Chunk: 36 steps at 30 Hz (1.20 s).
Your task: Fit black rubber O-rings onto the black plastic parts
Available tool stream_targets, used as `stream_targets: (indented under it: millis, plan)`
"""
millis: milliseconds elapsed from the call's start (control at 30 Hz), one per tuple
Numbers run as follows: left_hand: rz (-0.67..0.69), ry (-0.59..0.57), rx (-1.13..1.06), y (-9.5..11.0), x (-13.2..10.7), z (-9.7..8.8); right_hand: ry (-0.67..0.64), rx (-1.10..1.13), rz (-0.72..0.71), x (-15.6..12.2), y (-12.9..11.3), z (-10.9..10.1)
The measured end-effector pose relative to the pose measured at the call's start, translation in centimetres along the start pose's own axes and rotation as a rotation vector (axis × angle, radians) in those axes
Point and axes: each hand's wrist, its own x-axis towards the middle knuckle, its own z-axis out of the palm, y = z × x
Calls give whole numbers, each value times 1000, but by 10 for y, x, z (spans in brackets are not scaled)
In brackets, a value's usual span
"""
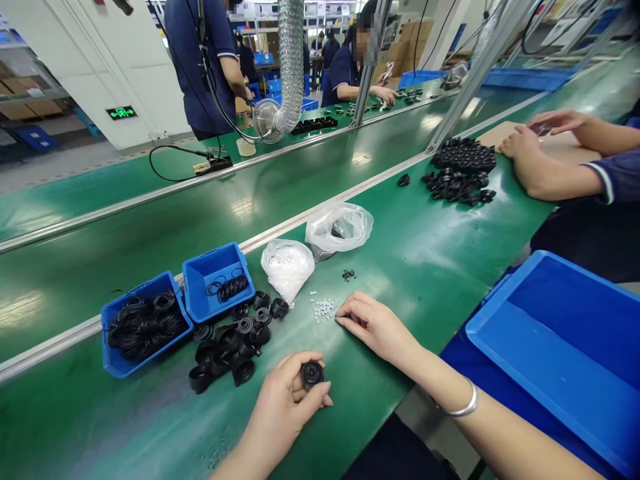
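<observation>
My left hand [287,400] is closed around a small round black plastic part [312,374], held just above the green table. My right hand [370,322] rests on the table with its fingertips pinched together beside a small scatter of tiny white pieces [323,310]; whether it holds one is too small to see. A pile of similar black round parts [233,343] lies just left of my left hand. A silver bracelet circles my right wrist.
Two blue bins stand at left: one [143,325] full of black rubber rings, one [217,280] with a few rings. Two clear plastic bags [310,250] lie behind the white pieces. A large blue tray [565,347] sits at right. A neighbour's hands [530,143] work beside another black-parts pile [460,170].
</observation>
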Motion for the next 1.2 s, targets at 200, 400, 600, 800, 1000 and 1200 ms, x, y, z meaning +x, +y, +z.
stream_targets:
  millis: [200,400,600,800,1000,1200]
  plan:
    - [4,-19,-53,0,0,-6,-9,-24,-54,-4,1,-2]
    - [6,-43,-72,-1,0,-8,-24,-25,38,-2,-1,-5]
    - [5,-64,-55,5,0,-8,-69,-11,41,1,-1,-8]
    - [-25,-63,-61,9,-1,-9,-96,5,16,5,-2,-10]
    - [-16,-41,-89,4,-2,-9,-124,-38,29,5,-3,-12]
    - [34,7,-41,-3,-4,-7,-136,-105,2,4,-2,-13]
